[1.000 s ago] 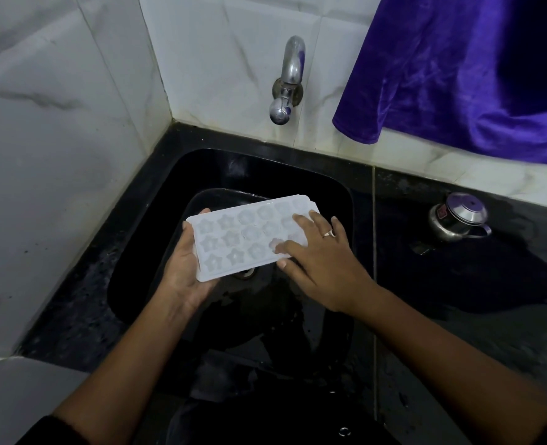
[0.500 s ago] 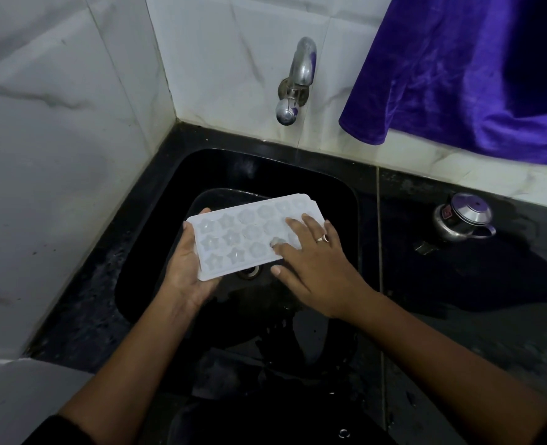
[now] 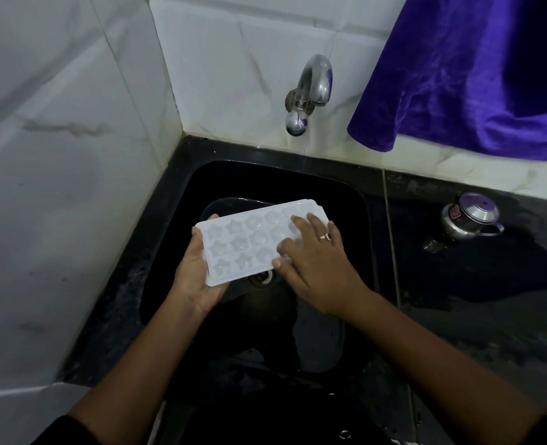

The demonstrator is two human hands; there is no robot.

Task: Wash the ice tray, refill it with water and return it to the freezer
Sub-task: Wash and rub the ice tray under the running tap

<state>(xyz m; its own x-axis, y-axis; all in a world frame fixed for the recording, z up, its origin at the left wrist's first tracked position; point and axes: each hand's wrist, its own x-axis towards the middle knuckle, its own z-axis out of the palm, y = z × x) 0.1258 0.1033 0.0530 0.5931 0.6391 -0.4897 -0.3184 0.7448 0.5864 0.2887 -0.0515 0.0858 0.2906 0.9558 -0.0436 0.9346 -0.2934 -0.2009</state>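
here, the white ice tray is held level over the black sink, above its middle, with the drain showing just past the tray's near edge. the left hand grips the tray's left short end, palm beneath it, thumb against the near corner and a fingertip hooked over the far corner. the right hand lies flat on the tray's right part, fingers straight and spread across the moulds, holding nothing; a ring sits on one finger.

counted: one tray, two hands, one ring, one tap, one steel pot, one cloth. the tray carries three rows of moulds, star shapes at its left end and round ones further right; the right hand covers the rest, so the full number cannot be told.

a metal tap sticks out of the white tiled wall above the sink's back rim, with no water visible from it. to the right of the sink, on the wet black counter, stands a small lidded steel pot, well apart from the tray. a purple cloth hangs on the wall above and to the right of the sink, its lower corner near the tap. both forearms reach in over the sink's near rim and hide part of the basin.
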